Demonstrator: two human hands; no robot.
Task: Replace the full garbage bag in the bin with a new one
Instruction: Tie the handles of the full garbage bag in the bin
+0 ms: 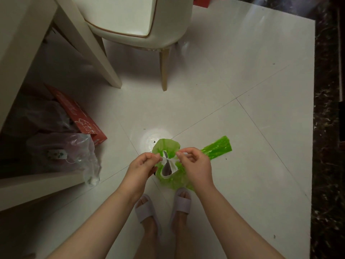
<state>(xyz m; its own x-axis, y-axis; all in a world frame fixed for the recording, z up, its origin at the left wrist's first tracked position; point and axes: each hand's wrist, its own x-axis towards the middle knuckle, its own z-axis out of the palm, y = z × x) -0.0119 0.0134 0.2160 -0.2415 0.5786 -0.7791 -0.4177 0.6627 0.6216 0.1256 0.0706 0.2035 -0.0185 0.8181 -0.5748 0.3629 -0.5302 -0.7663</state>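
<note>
Head view: hands (141, 165) (194, 165) hide much of green bag (169, 146).

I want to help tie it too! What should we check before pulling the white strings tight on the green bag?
1. Left hand pinches a white drawstring: ok.
2. Right hand pinches the other end: ok.
3. Green bag mouth gathered shut: not ok, gaps show.
4. Strings crossed into a knot: cannot tell.
5. New green bag roll nearby: ok.
6. Bin ready for the new bag: cannot tell, hidden under the bag.
</note>
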